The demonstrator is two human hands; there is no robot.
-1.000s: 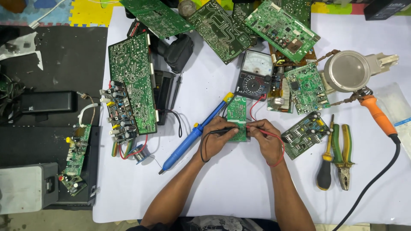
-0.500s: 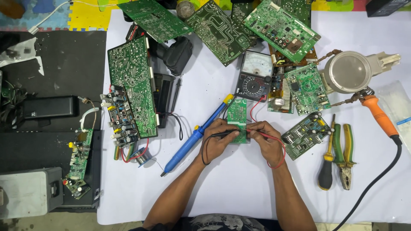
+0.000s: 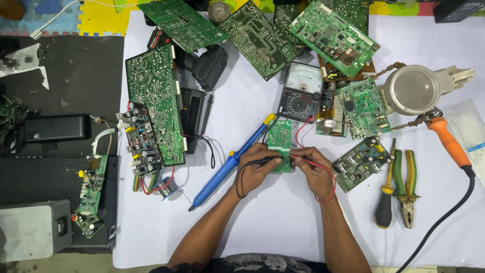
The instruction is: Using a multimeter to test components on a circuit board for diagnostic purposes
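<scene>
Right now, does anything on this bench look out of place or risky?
The orange-handled soldering iron lies loose on the white sheet by the magnifier, not in a stand. Otherwise nothing stands out: both hands press probes to the small green board.

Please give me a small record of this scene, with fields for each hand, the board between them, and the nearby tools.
left hand: holds the black probe against the small green board
right hand: holds the red probe against the same board
small green board: lies flat on the white sheet
meter: analog, just beyond the board
blue tool: left of the hands
pliers: right, beside a screwdriver
</scene>
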